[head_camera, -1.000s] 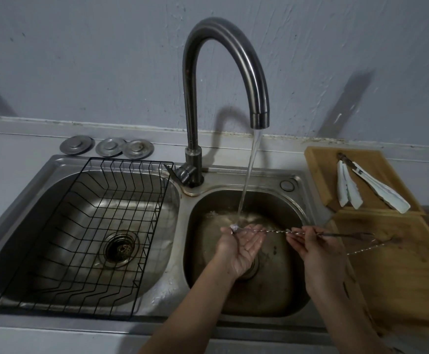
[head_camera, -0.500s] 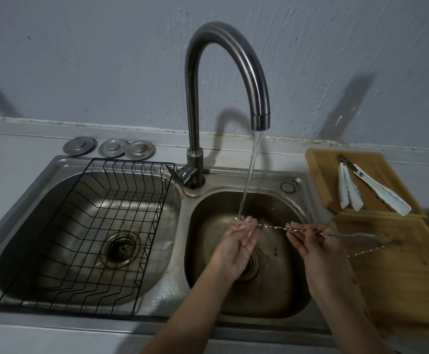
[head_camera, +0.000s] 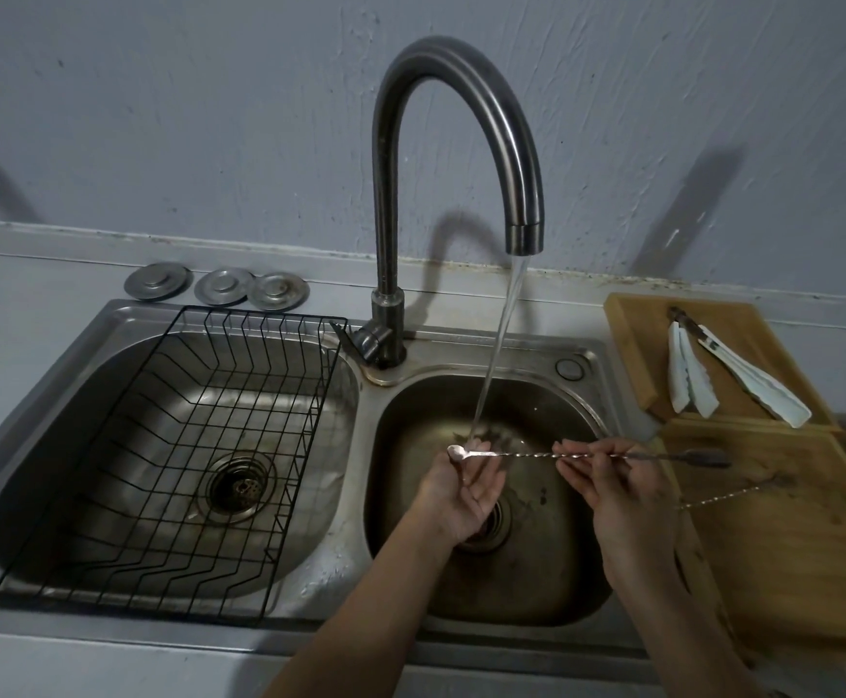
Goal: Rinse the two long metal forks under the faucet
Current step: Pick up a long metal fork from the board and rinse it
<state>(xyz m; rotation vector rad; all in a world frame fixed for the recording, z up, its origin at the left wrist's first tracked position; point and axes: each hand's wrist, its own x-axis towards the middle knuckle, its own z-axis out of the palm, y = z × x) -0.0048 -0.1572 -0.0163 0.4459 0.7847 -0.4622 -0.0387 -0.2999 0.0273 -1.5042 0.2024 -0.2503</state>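
Note:
A long twisted metal fork [head_camera: 526, 453] lies level across the right sink basin [head_camera: 400, 430]. My right hand [head_camera: 612, 483] pinches its shaft near the middle. My left hand [head_camera: 466, 488] is cupped palm up under its left tip, fingers touching it, right where the water stream [head_camera: 494, 355] from the curved faucet [head_camera: 526, 214] lands. The fork's other end reaches over the wooden board. A second twisted fork [head_camera: 728, 496] lies on that board, to the right of my right hand.
A black wire rack [head_camera: 108, 496] sits in the left basin. Three metal drain lids [head_camera: 219, 287] lie behind it on the counter. Wooden boards [head_camera: 788, 546] on the right carry white-tipped tongs [head_camera: 743, 375].
My left hand has shifted slightly along the fork's tip under the stream. The right hand keeps its pinch in about the same place.

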